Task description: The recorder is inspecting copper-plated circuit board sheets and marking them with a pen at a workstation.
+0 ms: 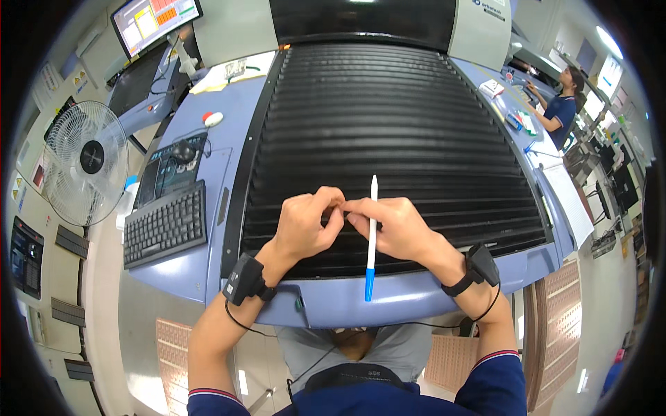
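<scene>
My two hands meet over the black ribbed bed (388, 118) of a machine, near its front edge. My left hand (305, 223) is closed, its thumb and index finger bent into a pinch. Whatever lies between those fingertips, if anything, is too small to make out. My right hand (399, 227) is closed too, its fingertips touching those of the left. A white pen (371, 253) with a blue end stands out from between the right fingers, blue end toward me. Both wrists wear black strapped devices with cables, one on the left wrist (245, 280) and one on the right (476, 270).
At left are a black keyboard (166, 223), a mouse (184, 151), a red-and-white button (212, 118) and a standing fan (90, 158). A monitor (154, 24) hangs behind. Papers (565, 197) lie along the right edge. Farther right, a person (560, 111) works at another machine.
</scene>
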{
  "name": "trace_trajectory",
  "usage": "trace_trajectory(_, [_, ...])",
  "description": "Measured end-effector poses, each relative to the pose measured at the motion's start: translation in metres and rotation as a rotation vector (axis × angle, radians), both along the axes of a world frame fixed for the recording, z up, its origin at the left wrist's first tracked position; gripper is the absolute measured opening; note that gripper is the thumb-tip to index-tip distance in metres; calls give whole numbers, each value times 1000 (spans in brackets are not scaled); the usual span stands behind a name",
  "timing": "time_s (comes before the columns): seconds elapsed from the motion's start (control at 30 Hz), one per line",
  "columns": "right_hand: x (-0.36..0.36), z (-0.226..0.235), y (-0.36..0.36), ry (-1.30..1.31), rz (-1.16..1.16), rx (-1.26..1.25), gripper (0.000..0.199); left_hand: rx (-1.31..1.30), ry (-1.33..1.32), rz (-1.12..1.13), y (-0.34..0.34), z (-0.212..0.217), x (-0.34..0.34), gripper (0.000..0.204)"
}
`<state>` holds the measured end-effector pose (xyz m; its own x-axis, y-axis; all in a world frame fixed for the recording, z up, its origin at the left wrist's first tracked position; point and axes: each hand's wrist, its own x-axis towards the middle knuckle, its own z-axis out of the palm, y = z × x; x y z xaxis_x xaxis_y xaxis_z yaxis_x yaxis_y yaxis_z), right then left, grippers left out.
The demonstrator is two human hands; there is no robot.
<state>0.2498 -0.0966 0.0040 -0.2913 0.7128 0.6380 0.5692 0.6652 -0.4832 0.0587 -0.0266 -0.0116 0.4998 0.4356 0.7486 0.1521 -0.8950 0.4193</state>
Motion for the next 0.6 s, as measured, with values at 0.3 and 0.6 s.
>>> trace_trajectory(0.3, [-5,-1,0,-6,4,-57,23,-64,-74,35,-2,-8,-2,19])
trace_trajectory(0.6, [-3,3,-1,-24,-26,-181,14,-75,46,16,1,-8,-1,15])
